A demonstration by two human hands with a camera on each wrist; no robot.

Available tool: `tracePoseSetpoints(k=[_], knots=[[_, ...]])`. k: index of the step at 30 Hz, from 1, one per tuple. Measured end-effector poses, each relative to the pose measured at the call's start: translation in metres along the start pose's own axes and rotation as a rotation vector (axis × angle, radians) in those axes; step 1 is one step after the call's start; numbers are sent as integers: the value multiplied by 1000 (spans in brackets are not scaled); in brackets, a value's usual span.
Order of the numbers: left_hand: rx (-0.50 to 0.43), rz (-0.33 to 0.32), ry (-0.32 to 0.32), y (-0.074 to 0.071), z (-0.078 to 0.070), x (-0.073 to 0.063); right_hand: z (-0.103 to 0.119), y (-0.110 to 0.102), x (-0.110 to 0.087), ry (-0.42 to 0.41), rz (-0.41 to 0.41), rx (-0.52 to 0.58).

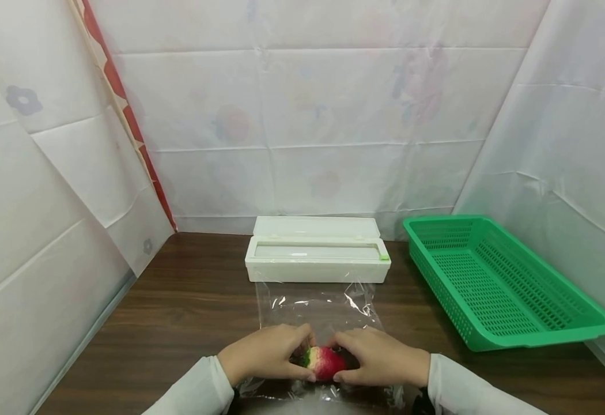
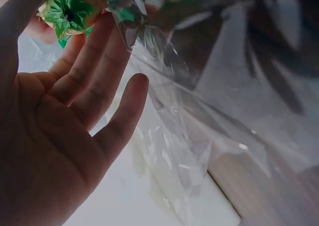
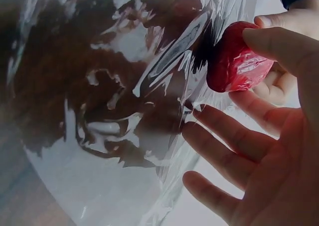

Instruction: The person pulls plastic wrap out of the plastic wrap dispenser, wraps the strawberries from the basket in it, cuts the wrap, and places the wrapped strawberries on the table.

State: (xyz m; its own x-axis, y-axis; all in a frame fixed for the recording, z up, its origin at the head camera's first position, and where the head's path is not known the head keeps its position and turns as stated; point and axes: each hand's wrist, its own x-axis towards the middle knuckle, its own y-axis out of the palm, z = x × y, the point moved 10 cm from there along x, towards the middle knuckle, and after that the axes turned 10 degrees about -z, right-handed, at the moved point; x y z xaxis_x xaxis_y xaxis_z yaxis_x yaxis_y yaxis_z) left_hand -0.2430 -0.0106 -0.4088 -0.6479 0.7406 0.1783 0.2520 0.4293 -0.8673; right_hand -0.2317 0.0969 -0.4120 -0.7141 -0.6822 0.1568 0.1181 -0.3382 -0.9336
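Note:
A red strawberry (image 1: 326, 363) with a pale yellow shoulder and a green leafy cap (image 2: 70, 12) is between the two hands near the table's front edge. Clear plastic film (image 1: 313, 302) lies under and around it, crinkled and shiny. My left hand (image 1: 271, 353) holds the leafy end between thumb and fingers. On the other side, my right hand (image 1: 380, 356) pinches the red tip (image 3: 237, 61) with its thumb and forefinger, its other fingers spread against the film. How much film covers the strawberry is hard to tell.
Behind the hands stands a white cling film box (image 1: 318, 271), its lid up and film drawn out toward me. A green slide cutter (image 1: 384, 257) is at its right end. A green perforated basket (image 1: 468, 305) stands to the right. Pale sheets (image 1: 302, 115) hang around the dark wooden table (image 1: 178, 305).

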Motion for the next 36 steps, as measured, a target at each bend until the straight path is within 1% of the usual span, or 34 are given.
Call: tracePoseSetpoints(k=[2,5,7,10,13,18,25,31,36], knots=[[22,-15,3,-1,0,2,0,-1,0,-8,-12,-7],[24,-13,10,-3,-1,3,4,-4,0,-35,-46,-24],[4,0,5,-5,-1,1,8,-5,-1,-52,-68,-26],[-33,22,-8,-9,0,-1,13,-6,-1,-64,-78,-18],[-30,28,-10,-11,2,-3,16,-6,1,-65,-76,-20],[11,22,5,-10,1,-5,18,-1,2,-55,-78,-42],[35,22,15,-6,2,-8,19,6,0,-59,-93,-42],[47,32,5,-4,4,-9,20,4,-2,-88,-122,-30],[55,22,29,-5,1,-9,18,5,-2,-80,-108,-20]])
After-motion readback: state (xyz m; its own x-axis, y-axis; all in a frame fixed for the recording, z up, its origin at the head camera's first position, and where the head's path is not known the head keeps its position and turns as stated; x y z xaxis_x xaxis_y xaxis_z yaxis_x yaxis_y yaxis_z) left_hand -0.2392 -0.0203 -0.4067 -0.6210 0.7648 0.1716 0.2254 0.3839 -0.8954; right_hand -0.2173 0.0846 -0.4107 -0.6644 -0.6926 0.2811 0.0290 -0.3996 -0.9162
